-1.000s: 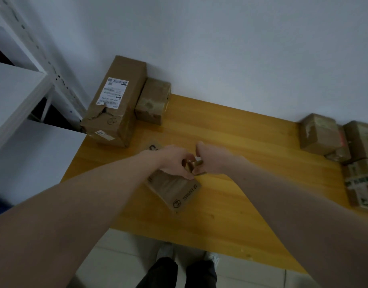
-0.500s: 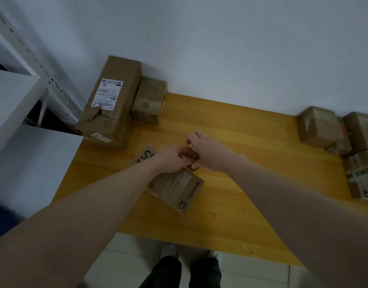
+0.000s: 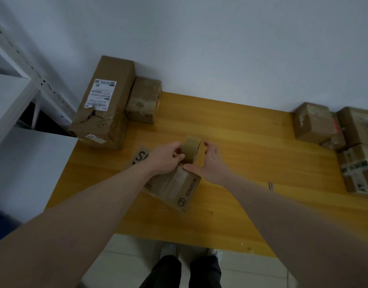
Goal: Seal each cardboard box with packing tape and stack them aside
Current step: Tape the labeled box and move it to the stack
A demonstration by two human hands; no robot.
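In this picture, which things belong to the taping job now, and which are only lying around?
In use:
- tape roll, gripped by the left hand
- SF Express box under both hands
- right hand, open beside the roll

Lying about:
- labelled long box and small box, far left
- cluster of boxes, far right
- small object on the table
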